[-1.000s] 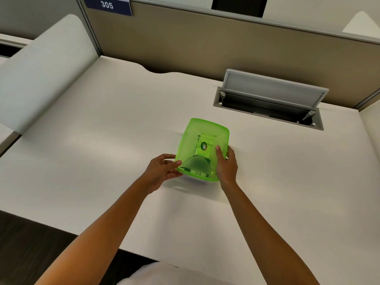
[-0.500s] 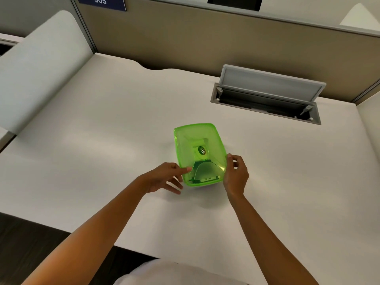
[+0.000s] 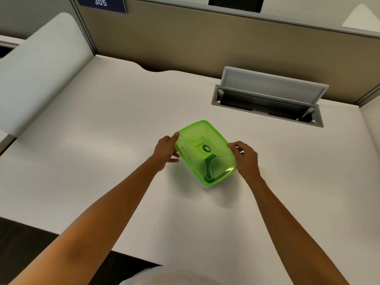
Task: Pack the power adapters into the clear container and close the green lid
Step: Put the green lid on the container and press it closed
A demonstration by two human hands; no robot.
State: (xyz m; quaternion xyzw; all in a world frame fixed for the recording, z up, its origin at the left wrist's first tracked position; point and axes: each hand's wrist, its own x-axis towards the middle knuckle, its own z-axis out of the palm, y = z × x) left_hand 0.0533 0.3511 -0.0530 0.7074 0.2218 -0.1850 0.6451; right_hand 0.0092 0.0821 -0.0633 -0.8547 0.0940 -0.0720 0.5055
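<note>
A clear container stands in the middle of the white desk with its green lid (image 3: pixel 195 136) sitting on top. Through the lid I make out a dark power adapter (image 3: pixel 210 168) and a round label. My left hand (image 3: pixel 165 149) is against the container's left side, thumb on the lid's far left corner and fingers along the wall. My right hand (image 3: pixel 245 157) rests against the right side, with curled fingertips touching the lid's right edge. The container's clear walls are mostly hidden under the lid.
An open grey cable hatch (image 3: pixel 271 93) is set into the desk (image 3: pixel 102 151) at the back right. Beige partition walls (image 3: pixel 185 44) close off the back, with a "305" sign (image 3: pixel 100 2) at top left. A white divider panel (image 3: pixel 41 64) stands on the left.
The container has turned on the desk, its near end swinging to the right. Both hands moved from the near end up along its two long sides.
</note>
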